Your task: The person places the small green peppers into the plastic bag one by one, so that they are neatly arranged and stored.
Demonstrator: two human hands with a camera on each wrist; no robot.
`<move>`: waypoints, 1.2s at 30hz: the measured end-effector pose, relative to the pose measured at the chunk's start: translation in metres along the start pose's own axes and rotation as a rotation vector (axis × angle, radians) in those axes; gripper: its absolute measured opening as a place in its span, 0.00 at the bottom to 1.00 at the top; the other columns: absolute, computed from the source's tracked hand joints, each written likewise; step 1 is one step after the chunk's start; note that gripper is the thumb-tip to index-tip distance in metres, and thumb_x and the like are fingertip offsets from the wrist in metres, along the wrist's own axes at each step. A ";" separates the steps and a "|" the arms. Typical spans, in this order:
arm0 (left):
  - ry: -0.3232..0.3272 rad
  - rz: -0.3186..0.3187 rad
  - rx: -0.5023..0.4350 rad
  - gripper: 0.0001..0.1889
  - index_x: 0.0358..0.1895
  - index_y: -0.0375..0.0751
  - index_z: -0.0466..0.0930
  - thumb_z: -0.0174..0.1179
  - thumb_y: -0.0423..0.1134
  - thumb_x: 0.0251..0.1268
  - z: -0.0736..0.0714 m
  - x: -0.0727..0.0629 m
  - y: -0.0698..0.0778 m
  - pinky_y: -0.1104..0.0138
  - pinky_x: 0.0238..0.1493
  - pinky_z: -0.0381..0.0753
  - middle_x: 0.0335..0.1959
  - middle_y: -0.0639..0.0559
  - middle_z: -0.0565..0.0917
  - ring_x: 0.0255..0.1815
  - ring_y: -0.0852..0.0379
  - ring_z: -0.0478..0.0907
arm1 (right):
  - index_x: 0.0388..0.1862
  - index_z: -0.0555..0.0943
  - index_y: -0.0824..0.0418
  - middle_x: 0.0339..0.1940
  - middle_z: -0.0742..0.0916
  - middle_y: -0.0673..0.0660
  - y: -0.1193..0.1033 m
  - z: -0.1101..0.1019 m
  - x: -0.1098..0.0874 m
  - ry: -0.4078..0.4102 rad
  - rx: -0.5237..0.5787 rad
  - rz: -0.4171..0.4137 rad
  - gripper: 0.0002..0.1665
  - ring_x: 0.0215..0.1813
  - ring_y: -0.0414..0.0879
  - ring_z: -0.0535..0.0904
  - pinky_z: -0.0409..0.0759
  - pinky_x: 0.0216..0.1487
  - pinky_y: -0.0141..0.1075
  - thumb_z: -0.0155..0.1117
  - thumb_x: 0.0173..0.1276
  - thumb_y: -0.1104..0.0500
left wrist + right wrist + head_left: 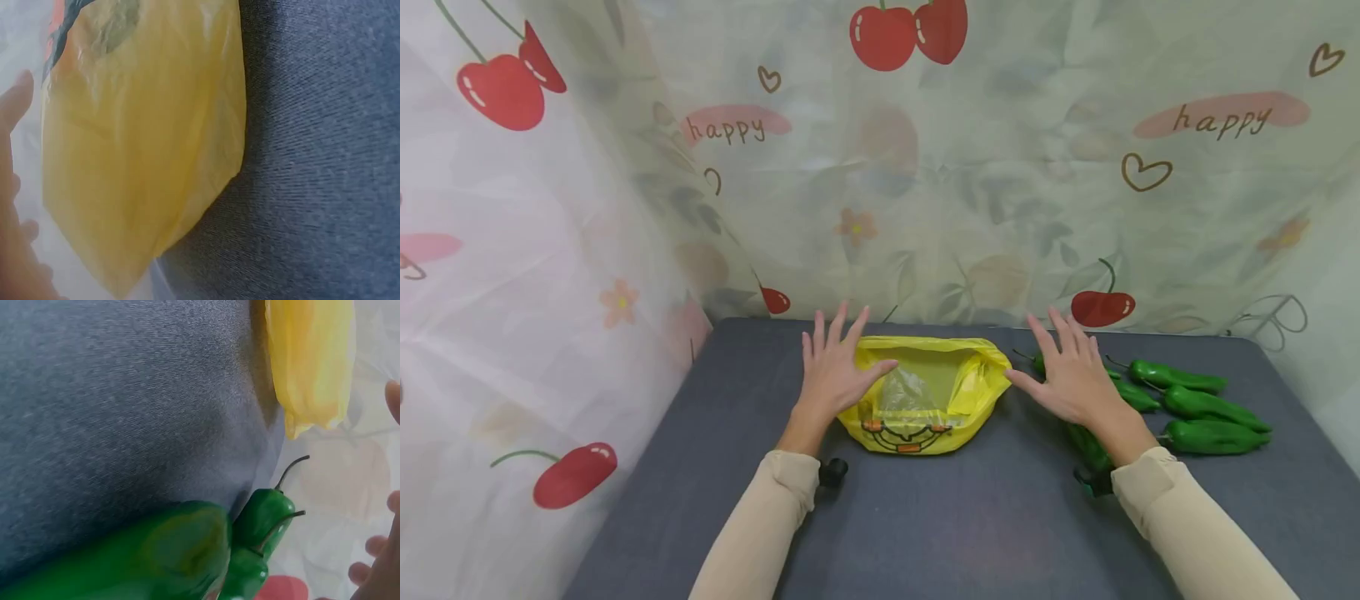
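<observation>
A yellow plastic bag (895, 437) with a printed cartoon design stands on the table, its wide mouth gaping. My left hand (835, 371) is at the bag's left side, fingers spread and straight, the thumb over the rim in the head view. On the other side, my right hand (1078, 379) has its fingers extended, with the thumb tip right by the bag's right edge. Neither hand holds anything. Several green peppers (1213, 437) lie on the right, some partly hidden behind the right hand and forearm. The right wrist view shows a large pepper (181, 550) up close.
The table (925, 533) has a dark grey cloth surface. A curtain (880, 167) printed with cherries and lettering hangs behind it and along the left. Thin looped cords (1273, 321) hang by the back right corner.
</observation>
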State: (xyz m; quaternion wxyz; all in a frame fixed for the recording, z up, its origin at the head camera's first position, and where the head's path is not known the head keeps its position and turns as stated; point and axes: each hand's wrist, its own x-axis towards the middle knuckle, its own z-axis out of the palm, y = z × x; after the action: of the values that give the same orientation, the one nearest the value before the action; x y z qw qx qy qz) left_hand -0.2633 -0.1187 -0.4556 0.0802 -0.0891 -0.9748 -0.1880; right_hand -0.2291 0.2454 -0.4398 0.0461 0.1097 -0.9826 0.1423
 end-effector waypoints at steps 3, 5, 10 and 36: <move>-0.005 -0.019 -0.029 0.51 0.82 0.74 0.39 0.51 0.81 0.58 -0.001 -0.004 -0.004 0.34 0.80 0.37 0.87 0.53 0.40 0.86 0.36 0.32 | 0.87 0.42 0.52 0.85 0.47 0.69 0.004 0.000 -0.007 0.000 0.019 -0.006 0.61 0.82 0.73 0.44 0.45 0.75 0.74 0.55 0.69 0.26; -0.002 -0.028 -0.052 0.52 0.83 0.74 0.39 0.51 0.81 0.58 -0.001 -0.006 -0.007 0.34 0.80 0.38 0.87 0.53 0.41 0.86 0.36 0.33 | 0.87 0.42 0.52 0.85 0.48 0.70 0.007 0.000 -0.012 -0.002 0.037 -0.004 0.61 0.81 0.74 0.46 0.49 0.73 0.75 0.57 0.68 0.26; 0.023 -0.050 -0.121 0.51 0.83 0.71 0.44 0.54 0.79 0.58 -0.001 -0.011 -0.016 0.34 0.79 0.42 0.86 0.53 0.45 0.86 0.34 0.38 | 0.87 0.43 0.51 0.83 0.51 0.72 0.016 0.001 -0.025 -0.005 0.076 0.004 0.62 0.78 0.77 0.50 0.55 0.67 0.76 0.61 0.67 0.28; 0.034 -0.211 -0.537 0.52 0.82 0.69 0.47 0.68 0.67 0.58 0.007 -0.027 -0.057 0.38 0.74 0.62 0.84 0.49 0.54 0.80 0.39 0.55 | 0.84 0.52 0.57 0.75 0.60 0.77 0.049 0.000 -0.085 0.031 0.247 -0.035 0.61 0.68 0.78 0.56 0.58 0.56 0.72 0.75 0.62 0.42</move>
State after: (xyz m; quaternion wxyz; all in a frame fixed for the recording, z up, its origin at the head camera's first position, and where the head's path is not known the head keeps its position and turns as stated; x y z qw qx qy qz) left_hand -0.2490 -0.1716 -0.4873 0.0500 -0.0022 -0.8925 -0.4482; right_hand -0.1573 0.3081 -0.4634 0.0501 0.1295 -0.9547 0.2631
